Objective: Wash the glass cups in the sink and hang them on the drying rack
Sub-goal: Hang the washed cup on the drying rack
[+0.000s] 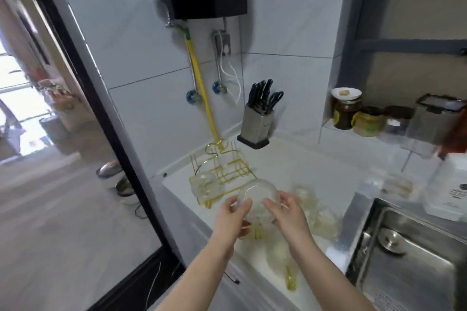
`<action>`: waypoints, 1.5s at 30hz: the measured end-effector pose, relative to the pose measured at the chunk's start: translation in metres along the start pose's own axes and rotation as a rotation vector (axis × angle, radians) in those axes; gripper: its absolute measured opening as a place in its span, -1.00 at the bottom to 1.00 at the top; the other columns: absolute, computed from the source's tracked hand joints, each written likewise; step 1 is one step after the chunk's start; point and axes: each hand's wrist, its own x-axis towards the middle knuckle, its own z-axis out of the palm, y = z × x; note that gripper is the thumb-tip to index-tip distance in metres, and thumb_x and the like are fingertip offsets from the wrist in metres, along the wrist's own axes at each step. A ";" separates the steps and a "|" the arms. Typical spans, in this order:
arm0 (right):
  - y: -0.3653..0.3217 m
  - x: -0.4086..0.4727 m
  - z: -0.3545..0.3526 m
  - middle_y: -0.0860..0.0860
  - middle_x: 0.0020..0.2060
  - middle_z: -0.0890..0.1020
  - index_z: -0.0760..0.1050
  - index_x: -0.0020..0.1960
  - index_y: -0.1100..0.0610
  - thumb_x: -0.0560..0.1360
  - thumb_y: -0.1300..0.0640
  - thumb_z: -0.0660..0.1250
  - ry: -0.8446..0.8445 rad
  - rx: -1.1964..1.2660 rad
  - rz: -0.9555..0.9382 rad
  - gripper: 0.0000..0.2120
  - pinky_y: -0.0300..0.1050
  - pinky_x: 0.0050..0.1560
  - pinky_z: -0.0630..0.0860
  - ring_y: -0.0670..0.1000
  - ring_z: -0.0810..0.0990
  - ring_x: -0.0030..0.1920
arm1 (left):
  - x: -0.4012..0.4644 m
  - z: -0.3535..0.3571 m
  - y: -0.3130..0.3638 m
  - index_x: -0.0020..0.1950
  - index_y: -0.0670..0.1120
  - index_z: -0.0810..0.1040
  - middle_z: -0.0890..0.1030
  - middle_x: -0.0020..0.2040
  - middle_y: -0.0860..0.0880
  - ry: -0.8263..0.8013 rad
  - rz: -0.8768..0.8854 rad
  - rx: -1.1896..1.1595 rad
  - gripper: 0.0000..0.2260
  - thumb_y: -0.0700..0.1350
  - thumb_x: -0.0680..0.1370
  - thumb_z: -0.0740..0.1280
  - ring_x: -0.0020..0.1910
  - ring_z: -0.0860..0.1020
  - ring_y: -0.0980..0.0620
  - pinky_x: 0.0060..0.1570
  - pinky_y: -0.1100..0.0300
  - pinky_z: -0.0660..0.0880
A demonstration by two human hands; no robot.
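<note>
Both hands are up over the white counter (290, 159), clamped on one clear glass cup (257, 197) between them. The left hand (233, 217) grips its near-left side, thumb and fingers curled round the wall; the right hand (288, 212) presses in from the other side. The cup is tipped, its round form turned toward me, and it looks empty, though the glass is too blurred to be sure.

Just beyond it stands the gold wire drying rack (227, 171), close to the tiled wall. One glass cup (206, 184) already sits on the rack's left side, mouth-down as far as I can tell. More clear glasses (318, 212) are bunched on the counter to the right of the hands, between them and the steel sink (414, 255) — how many, I cannot tell.

The sink basin holds a round metal drain cover (390, 240); whether there is any water in it is hard to make out. Back in the corner a steel knife block (255, 129) holds black-handled knives and scissors. On the window ledge to the right stands a row of jars (353, 115) — one dark with a small white dish on top, one with yellowish contents.
</note>
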 end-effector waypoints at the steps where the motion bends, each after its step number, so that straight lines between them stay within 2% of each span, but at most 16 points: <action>1: 0.002 0.005 0.014 -0.15 -0.14 0.57 0.45 0.06 0.04 0.50 0.19 0.38 -0.014 -0.001 0.010 -0.82 -0.31 -0.26 0.44 -0.19 0.56 -0.17 | 0.005 -0.013 0.001 0.26 0.00 0.38 0.57 0.08 -0.01 0.011 0.000 0.000 -0.67 0.02 0.55 0.37 -0.05 0.64 -0.16 0.03 -0.01 0.58; 4: 0.005 0.019 0.048 -0.16 -0.14 0.56 0.47 0.09 0.05 0.50 0.20 0.38 -0.035 -0.035 0.020 -0.80 -0.42 -0.35 0.45 -0.20 0.56 -0.17 | 0.020 -0.043 0.004 0.28 0.05 0.34 0.56 0.14 -0.01 0.037 -0.023 -0.020 -0.64 0.05 0.55 0.37 0.01 0.64 -0.16 0.04 0.01 0.59; 6: 0.004 0.028 0.062 -0.15 -0.15 0.58 0.48 0.14 0.09 0.50 0.20 0.39 -0.053 -0.040 0.031 -0.76 -0.46 -0.37 0.44 -0.20 0.57 -0.19 | 0.031 -0.055 0.005 0.32 -0.03 0.39 0.59 0.16 -0.04 0.050 -0.030 -0.035 -0.59 0.06 0.54 0.38 -0.05 0.65 -0.12 -0.02 0.05 0.60; 9: 0.004 0.047 0.078 -0.13 -0.14 0.60 0.48 0.17 0.07 0.49 0.19 0.39 -0.086 -0.054 0.042 -0.74 -0.39 -0.30 0.46 -0.18 0.60 -0.20 | 0.053 -0.067 0.006 0.42 -0.04 0.38 0.63 0.13 -0.12 0.080 -0.040 -0.073 -0.50 0.05 0.53 0.39 -0.19 0.62 -0.05 -0.06 0.10 0.61; 14: 0.010 0.094 0.086 -0.09 -0.22 0.61 0.51 0.09 0.05 0.49 0.25 0.38 -0.126 -0.072 0.035 -0.79 -0.50 -0.38 0.44 -0.31 0.59 -0.39 | 0.098 -0.064 0.006 0.47 -0.06 0.33 0.63 0.12 -0.17 0.126 -0.084 -0.171 -0.45 0.03 0.53 0.40 -0.19 0.58 -0.05 -0.03 0.08 0.60; 16: 0.013 0.116 0.088 -0.13 -0.23 0.58 0.47 0.01 0.00 0.49 0.25 0.39 -0.141 -0.077 0.042 -0.80 -0.49 -0.35 0.44 -0.27 0.59 -0.34 | 0.116 -0.058 0.005 0.43 -0.07 0.35 0.61 0.08 -0.12 0.171 -0.105 -0.189 -0.49 0.02 0.53 0.40 -0.17 0.58 -0.05 0.02 0.03 0.59; 20: 0.025 0.160 0.092 -0.14 -0.16 0.55 0.41 0.04 0.05 0.48 0.21 0.41 -0.150 -0.071 0.065 -0.77 -0.35 -0.26 0.41 -0.20 0.54 -0.17 | 0.153 -0.048 -0.003 0.29 -0.16 0.44 0.63 0.06 -0.16 0.276 -0.154 -0.207 -0.53 0.05 0.50 0.44 -0.16 0.62 -0.05 -0.01 0.04 0.59; 22: 0.033 0.181 0.092 -0.13 -0.15 0.56 0.43 0.06 0.10 0.47 0.20 0.42 -0.160 -0.069 0.092 -0.77 -0.34 -0.24 0.40 -0.19 0.55 -0.17 | 0.170 -0.042 -0.006 0.25 -0.17 0.46 0.64 0.05 -0.19 0.326 -0.177 -0.212 -0.53 0.07 0.47 0.45 -0.17 0.62 -0.04 -0.02 0.03 0.60; 26: 0.051 0.212 0.090 -0.14 -0.18 0.60 0.50 -0.03 0.07 0.49 0.21 0.40 -0.204 -0.124 0.134 -0.88 -0.40 -0.28 0.44 -0.26 0.58 -0.25 | 0.197 -0.029 -0.016 0.26 -0.19 0.46 0.63 -0.08 -0.14 0.434 -0.228 -0.239 -0.49 0.08 0.46 0.46 -0.23 0.58 -0.03 -0.07 0.05 0.61; 30: 0.068 0.229 0.090 -0.11 -0.21 0.62 0.49 -0.19 -0.05 0.49 0.20 0.39 -0.238 -0.151 0.148 -0.82 -0.32 -0.16 0.46 -0.24 0.56 -0.19 | 0.213 -0.020 -0.027 0.30 -0.22 0.46 0.63 0.07 -0.17 0.511 -0.239 -0.234 -0.50 0.05 0.49 0.44 -0.24 0.57 0.01 -0.27 0.19 0.55; 32: 0.077 0.234 0.090 -0.06 -0.13 0.65 0.54 -0.10 -0.02 0.48 0.16 0.41 -0.238 -0.156 0.186 -0.91 -0.22 -0.03 0.49 -0.15 0.60 -0.09 | 0.219 -0.018 -0.033 0.29 -0.23 0.46 0.62 0.09 -0.15 0.542 -0.251 -0.242 -0.53 0.02 0.50 0.43 -0.20 0.59 -0.01 -0.20 0.16 0.56; 35: 0.088 0.241 0.089 -0.03 -0.01 0.68 0.57 0.08 0.05 0.47 0.10 0.43 -0.224 -0.166 0.223 -0.80 -0.17 0.05 0.51 -0.05 0.63 0.06 | 0.227 -0.015 -0.039 0.28 -0.22 0.48 0.63 0.07 -0.11 0.567 -0.274 -0.246 -0.54 0.01 0.50 0.44 -0.16 0.62 -0.04 -0.13 0.13 0.57; 39: 0.094 0.247 0.090 -0.07 -0.07 0.68 0.57 0.12 0.08 0.49 0.11 0.39 -0.218 -0.219 0.255 -0.79 -0.32 -0.17 0.46 -0.13 0.63 -0.06 | 0.231 -0.013 -0.046 0.17 -0.21 0.56 0.67 -0.13 -0.07 0.582 -0.331 -0.244 -0.61 0.02 0.48 0.46 -0.15 0.65 -0.07 -0.03 0.07 0.58; 42: 0.101 0.248 0.091 -0.05 0.07 0.66 0.53 0.23 0.06 0.47 0.05 0.42 -0.202 -0.257 0.286 -0.65 -0.15 0.05 0.54 -0.06 0.61 0.11 | 0.228 -0.013 -0.045 -0.07 -0.18 0.59 0.63 -0.24 -0.05 0.570 -0.368 -0.271 -0.79 -0.04 0.50 0.44 -0.16 0.63 -0.09 -0.03 0.08 0.58; 43: 0.103 0.247 0.092 -0.04 0.11 0.64 0.52 0.26 0.05 0.45 0.04 0.43 -0.194 -0.259 0.300 -0.62 -0.06 0.15 0.54 -0.03 0.59 0.16 | 0.225 -0.013 -0.043 -0.15 -0.17 0.58 0.61 -0.28 -0.05 0.560 -0.382 -0.279 -0.81 -0.05 0.51 0.43 -0.20 0.61 -0.08 -0.08 0.12 0.57; 45: 0.105 0.245 0.094 -0.04 0.14 0.63 0.51 0.25 0.05 0.46 0.07 0.43 -0.178 -0.257 0.308 -0.63 -0.05 0.21 0.50 -0.03 0.58 0.18 | 0.221 -0.017 -0.038 -0.23 -0.17 0.56 0.59 -0.30 -0.07 0.530 -0.398 -0.290 -0.78 -0.07 0.52 0.42 -0.26 0.59 -0.01 -0.20 0.23 0.54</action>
